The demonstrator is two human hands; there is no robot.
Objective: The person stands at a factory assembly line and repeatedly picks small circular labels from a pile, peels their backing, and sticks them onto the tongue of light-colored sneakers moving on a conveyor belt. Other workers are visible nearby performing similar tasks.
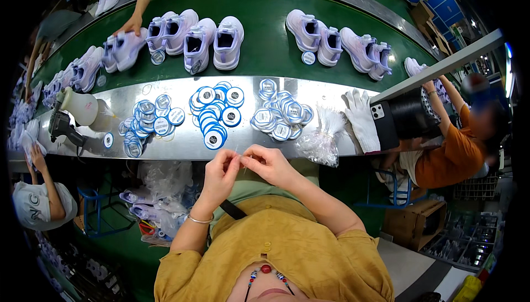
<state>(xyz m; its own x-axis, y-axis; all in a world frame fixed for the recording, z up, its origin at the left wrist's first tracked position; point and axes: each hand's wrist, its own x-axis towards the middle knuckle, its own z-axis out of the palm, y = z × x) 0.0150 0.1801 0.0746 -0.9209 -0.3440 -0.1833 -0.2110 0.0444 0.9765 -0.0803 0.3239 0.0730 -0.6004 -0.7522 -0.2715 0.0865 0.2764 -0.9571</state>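
Thin strand (240, 157) | direction, long axis too fine to tell | left hand (222, 170), right hand (269, 165): grip pinching it

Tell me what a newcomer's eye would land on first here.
Probably the pale lilac shoes lined along the green belt across the top. Then three heaps of blue-rimmed round tags on the metal bench below it. Mid-picture, the left hand and right hand pinch close together by the bench's near edge.
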